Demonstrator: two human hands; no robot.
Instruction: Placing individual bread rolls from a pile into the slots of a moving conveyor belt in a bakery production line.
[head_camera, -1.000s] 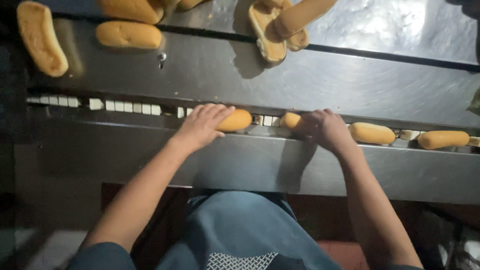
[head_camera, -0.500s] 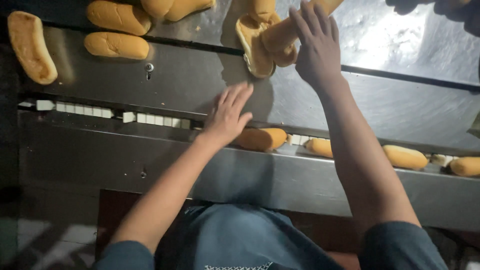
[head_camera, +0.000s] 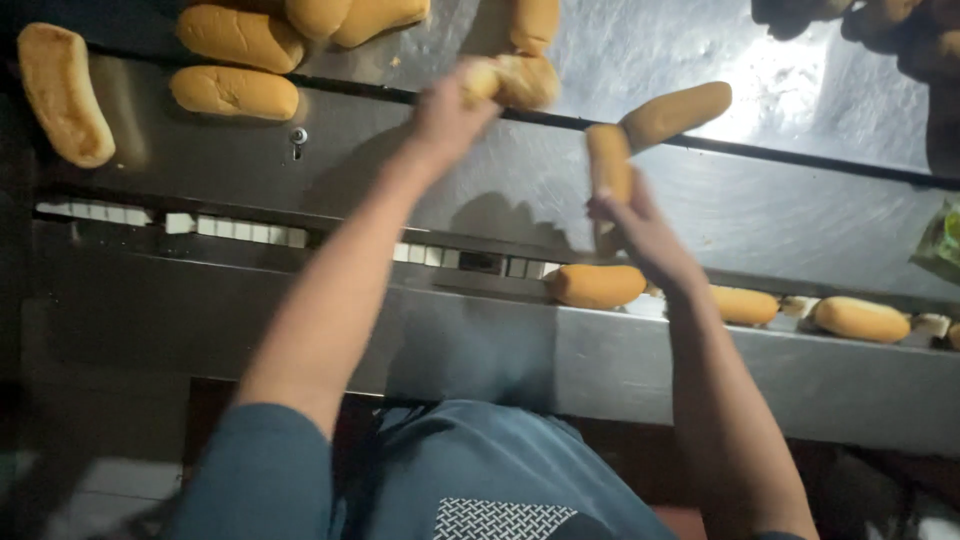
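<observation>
While we lean over the steel line, our left hand (head_camera: 447, 112) is raised above the upper shelf (head_camera: 760, 215), its fingers closed around a blurred bun (head_camera: 515, 80). Our right hand (head_camera: 640, 225) is closed on a second roll (head_camera: 608, 165), holding it upright above the sloped steel, clear of the surface. Just beyond that roll, a loose one (head_camera: 676, 113) lies tilted on the shelf. Below our hands, the channel (head_camera: 240, 230) with its row of white blocks runs left to right; three rolls lie in it, one (head_camera: 595, 285) just under our right wrist, another (head_camera: 745, 305) partly behind the forearm, and a third (head_camera: 862, 319) further right. On the upper left, more rolls rest on the steel: one (head_camera: 60, 95) at the far left edge standing lengthwise, one (head_camera: 233, 92) lying flat beside a small screw, and a cluster (head_camera: 300, 25) at the top. Dark shapes (head_camera: 860, 25) at the top right are too dim to tell.
</observation>
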